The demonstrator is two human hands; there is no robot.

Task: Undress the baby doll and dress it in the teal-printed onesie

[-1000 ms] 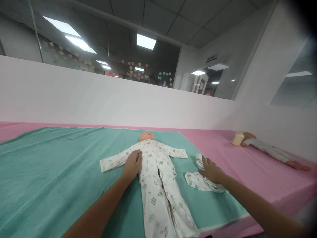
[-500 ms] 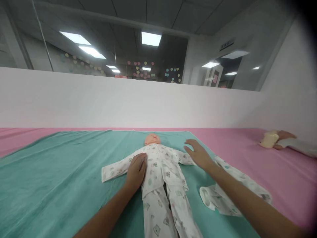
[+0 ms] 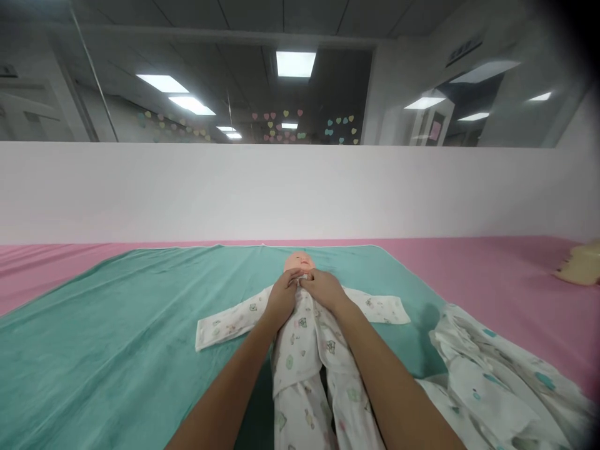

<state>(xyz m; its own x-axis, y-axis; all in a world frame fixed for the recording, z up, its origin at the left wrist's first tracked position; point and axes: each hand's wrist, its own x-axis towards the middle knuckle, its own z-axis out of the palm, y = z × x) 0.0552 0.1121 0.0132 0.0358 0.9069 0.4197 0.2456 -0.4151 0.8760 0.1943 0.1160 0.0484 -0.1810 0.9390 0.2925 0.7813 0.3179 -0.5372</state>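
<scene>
On a pink desk (image 3: 492, 269) a green sheet (image 3: 117, 312) is lying, and a baby doll (image 3: 299, 262) is resting on its back there, wearing a printed baby suit (image 3: 300, 337). The left hand (image 3: 281, 300) and the right hand (image 3: 324, 290) are meeting at the collar, both grips closing and pinching the cloth. A crumpled white cloth (image 3: 497, 381) is lying at right, near a cream bottle (image 3: 581, 265).

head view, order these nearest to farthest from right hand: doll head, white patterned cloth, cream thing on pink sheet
From the right hand:
1. Doll's head, just above the hand, past the suit's collar.
2. White patterned cloth, lower right, beyond the green sheet's edge.
3. Cream-coloured item, far right, on the pink sheet.
</scene>
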